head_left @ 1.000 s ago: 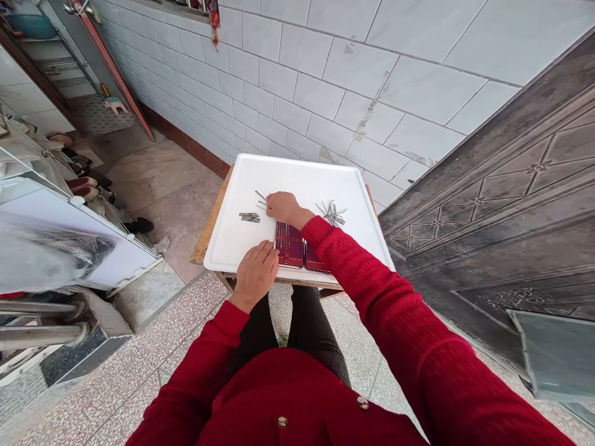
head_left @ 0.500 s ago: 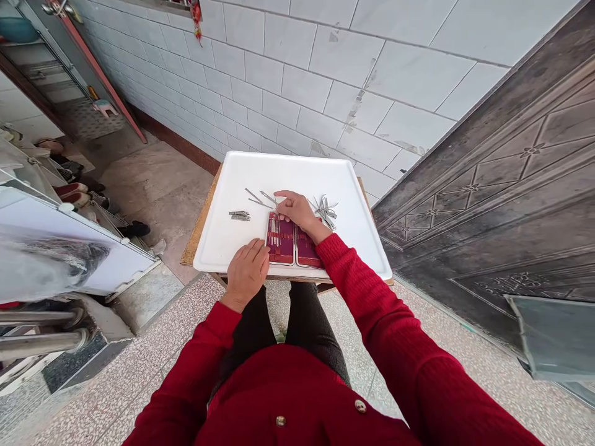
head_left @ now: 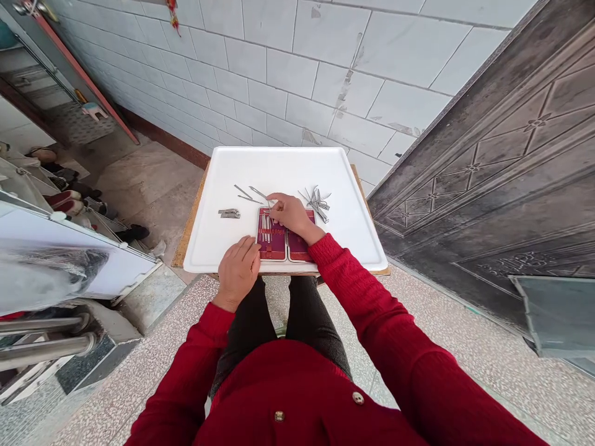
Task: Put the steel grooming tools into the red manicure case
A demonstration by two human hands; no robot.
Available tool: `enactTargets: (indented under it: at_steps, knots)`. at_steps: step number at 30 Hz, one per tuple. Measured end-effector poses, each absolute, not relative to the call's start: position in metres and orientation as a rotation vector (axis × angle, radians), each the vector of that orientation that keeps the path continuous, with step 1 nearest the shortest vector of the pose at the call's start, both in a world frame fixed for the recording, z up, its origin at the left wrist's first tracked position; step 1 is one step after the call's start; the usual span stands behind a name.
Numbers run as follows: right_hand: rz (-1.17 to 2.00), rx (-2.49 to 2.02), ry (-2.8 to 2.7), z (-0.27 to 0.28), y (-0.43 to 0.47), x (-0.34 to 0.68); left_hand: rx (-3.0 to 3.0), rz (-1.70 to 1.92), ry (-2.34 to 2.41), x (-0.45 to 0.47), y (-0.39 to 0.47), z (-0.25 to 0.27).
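An open manicure case (head_left: 273, 254) with a purple lining and red trim lies at the tray's front edge. Slim metal manicure tools (head_left: 266, 229) stand side by side in the loops of its left half. My right hand (head_left: 290, 215) is over the case's upper middle, fingertips pinched on a slim metal manicure tool, mostly hidden by the fingers. My left hand (head_left: 239, 266) rests with fingers extended, their tips touching the case's left edge. Beyond the case lie loose slim tools (head_left: 248, 193). Nail clippers (head_left: 229, 214) lie to the left.
The white tray (head_left: 279, 167) sits on a wooden-edged table (head_left: 183, 244). A pile of metal nippers and scissors-like tools (head_left: 318, 203) lies right of my right hand. A tiled wall (head_left: 288, 80) stands behind, a dark patterned door (head_left: 465, 186) to the right.
The view has shifted slightly, so the tray appears a little further left. My right hand's fingertips have come down closer to the loops on the left half. My left hand stays at the case's edge.
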State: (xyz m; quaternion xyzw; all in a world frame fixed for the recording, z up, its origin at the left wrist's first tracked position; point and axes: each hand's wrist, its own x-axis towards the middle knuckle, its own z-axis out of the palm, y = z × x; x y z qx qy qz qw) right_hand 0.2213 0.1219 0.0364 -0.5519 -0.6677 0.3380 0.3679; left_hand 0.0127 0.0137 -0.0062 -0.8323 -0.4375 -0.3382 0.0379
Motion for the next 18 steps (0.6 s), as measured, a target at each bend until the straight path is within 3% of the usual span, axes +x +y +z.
enactTargets:
  at_steps: [18]
  knots:
    - [0.647, -1.528, -1.839, 0.0416, 0.1134, 0.2163, -2.489, -1.05, -1.305, 0.016, 0.0137, -0.0039]
